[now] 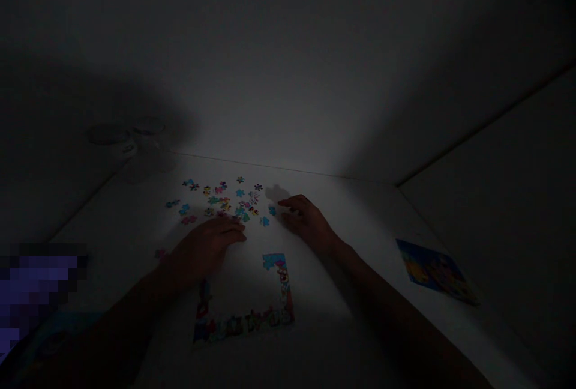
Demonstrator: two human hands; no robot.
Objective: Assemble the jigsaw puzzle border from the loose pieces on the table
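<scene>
Loose jigsaw puzzle pieces (224, 200) lie scattered on the white table, some of them touching or overlapping. My left hand (209, 248) is low over the table at the near edge of these pieces, fingers stretched forward and holding nothing visible. My right hand (308, 224) is to the right of the pile with its fingers apart, the index finger pointing left. Just left of its fingertips lies a blue puzzle piece (272, 210). Nearer to me is a partly joined puzzle border (243, 324), its bottom and right sides linked; my left hand and forearm hide part of its left side.
A colourful picture sheet (436, 270) lies at the right. Clear round containers (146, 143) stand at the back left. A pink piece (161, 254) sits beside my left wrist. Walls (288, 89) close off the back and sides. The light is very dim.
</scene>
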